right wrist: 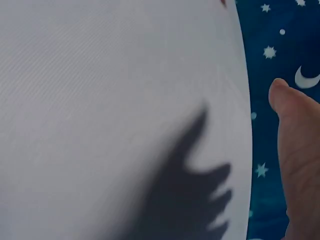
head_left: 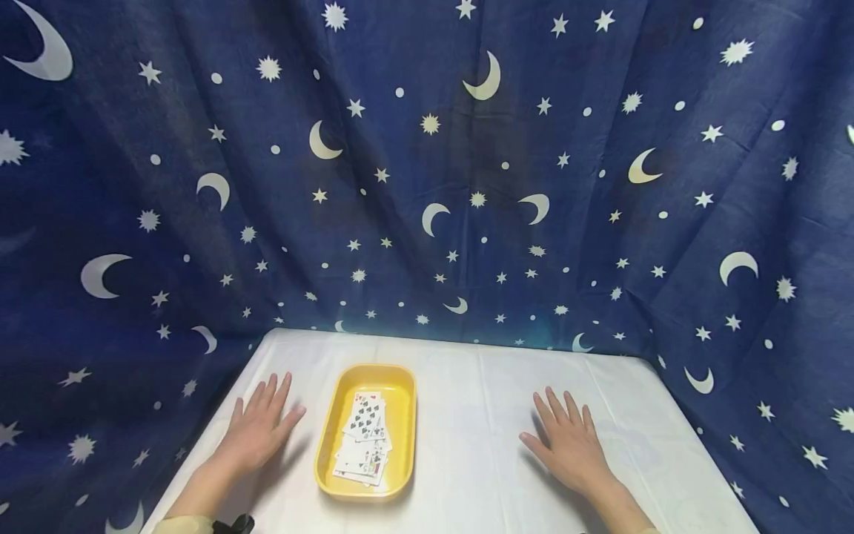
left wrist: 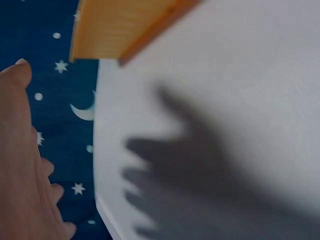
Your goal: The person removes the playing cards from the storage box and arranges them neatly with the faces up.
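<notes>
A yellow tray [head_left: 407, 437] stands on the white-covered table, left of the middle. Inside it lies a loose heap of playing cards [head_left: 365, 419], several face up, a spade card on top. To the left of the tray my left hand [head_left: 256, 430] hovers palm down with fingers spread, holding nothing. My right hand [head_left: 570, 449] is farther off on the right side, also over the table with straight, spread fingers and nothing in it. In the left wrist view the tray's side [left wrist: 125, 30] shows at the top, apart from the hand.
The white tablecloth [head_left: 467, 415] bears soft creases and the shadows of both hands. Behind the table and along both sides hangs a dark blue curtain [head_left: 400, 185] with white moons and stars. A black strap [head_left: 233, 525] sits by the left sleeve.
</notes>
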Demonstrator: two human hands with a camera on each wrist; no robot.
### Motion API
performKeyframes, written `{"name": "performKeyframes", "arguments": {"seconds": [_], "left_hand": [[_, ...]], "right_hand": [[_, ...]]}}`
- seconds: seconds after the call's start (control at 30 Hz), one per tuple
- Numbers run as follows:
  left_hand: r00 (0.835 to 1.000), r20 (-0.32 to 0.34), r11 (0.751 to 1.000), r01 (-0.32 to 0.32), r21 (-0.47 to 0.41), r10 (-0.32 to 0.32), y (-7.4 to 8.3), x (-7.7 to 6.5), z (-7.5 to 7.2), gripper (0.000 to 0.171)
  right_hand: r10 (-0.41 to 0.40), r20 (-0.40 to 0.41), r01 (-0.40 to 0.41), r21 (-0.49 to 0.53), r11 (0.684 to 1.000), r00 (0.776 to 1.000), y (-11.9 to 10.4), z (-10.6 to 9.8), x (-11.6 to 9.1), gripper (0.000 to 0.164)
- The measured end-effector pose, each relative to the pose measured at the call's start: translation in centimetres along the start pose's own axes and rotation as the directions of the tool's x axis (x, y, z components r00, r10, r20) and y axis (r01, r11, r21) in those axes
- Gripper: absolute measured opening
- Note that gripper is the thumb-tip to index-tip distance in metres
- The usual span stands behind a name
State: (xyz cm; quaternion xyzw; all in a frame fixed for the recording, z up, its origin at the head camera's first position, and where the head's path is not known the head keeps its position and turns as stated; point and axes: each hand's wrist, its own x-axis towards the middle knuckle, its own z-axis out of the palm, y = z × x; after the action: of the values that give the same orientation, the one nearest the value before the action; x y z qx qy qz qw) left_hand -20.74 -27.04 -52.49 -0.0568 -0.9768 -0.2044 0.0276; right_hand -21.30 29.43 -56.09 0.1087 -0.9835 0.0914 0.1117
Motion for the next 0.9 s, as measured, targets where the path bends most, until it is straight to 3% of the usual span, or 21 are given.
{"name": "performKeyframes", "arguments": {"seconds": [0.1, 0.2, 0.3, 0.43, 0.53, 0.73, 0.9], "left_hand": [[0.999, 0.048, 0.992, 0.019, -0.124, -0.013, 0.8, 0.2, -0.8, 0.081], [0.994, 0.106, 0.955, 0.039, -0.295, -0.008, 1.6, 0.5, -1.5, 0.080], [0.986, 0.166, 0.884, 0.061, -0.463, 0.019, 2.1, 0.7, -2.0, 0.077], [0.966, 0.256, 0.771, 0.137, -0.622, 0.034, 2.6, 0.9, -2.2, 0.074], [0.948, 0.316, 0.703, 0.206, -0.680, 0.027, 3.1, 0.9, -1.9, 0.075], [0.920, 0.392, 0.607, 0.298, -0.737, 0.024, 3.9, 1.1, -1.0, 0.080], [0.895, 0.446, 0.555, 0.363, -0.749, 0.016, 3.8, 1.4, -0.1, 0.079]], "right_hand": [[-0.035, -0.019, 0.035, 0.044, 0.998, 0.999, -1.0, -0.3, 0.9, 0.080], [-0.054, -0.036, 0.057, 0.080, 0.995, 0.998, -2.5, -0.8, 2.1, 0.079], [-0.086, -0.052, 0.091, 0.112, 0.989, 0.995, -4.3, -1.2, 3.2, 0.078], [-0.145, -0.038, 0.148, 0.133, 0.980, 0.989, -6.8, -1.4, 4.7, 0.078], [-0.180, 0.009, 0.178, 0.131, 0.975, 0.984, -8.8, -1.5, 5.6, 0.080], [-0.243, 0.085, 0.230, 0.143, 0.963, 0.966, -12.7, -1.8, 7.3, 0.084], [-0.309, 0.112, 0.286, 0.185, 0.940, 0.944, -15.8, -1.8, 8.7, 0.086]]}}
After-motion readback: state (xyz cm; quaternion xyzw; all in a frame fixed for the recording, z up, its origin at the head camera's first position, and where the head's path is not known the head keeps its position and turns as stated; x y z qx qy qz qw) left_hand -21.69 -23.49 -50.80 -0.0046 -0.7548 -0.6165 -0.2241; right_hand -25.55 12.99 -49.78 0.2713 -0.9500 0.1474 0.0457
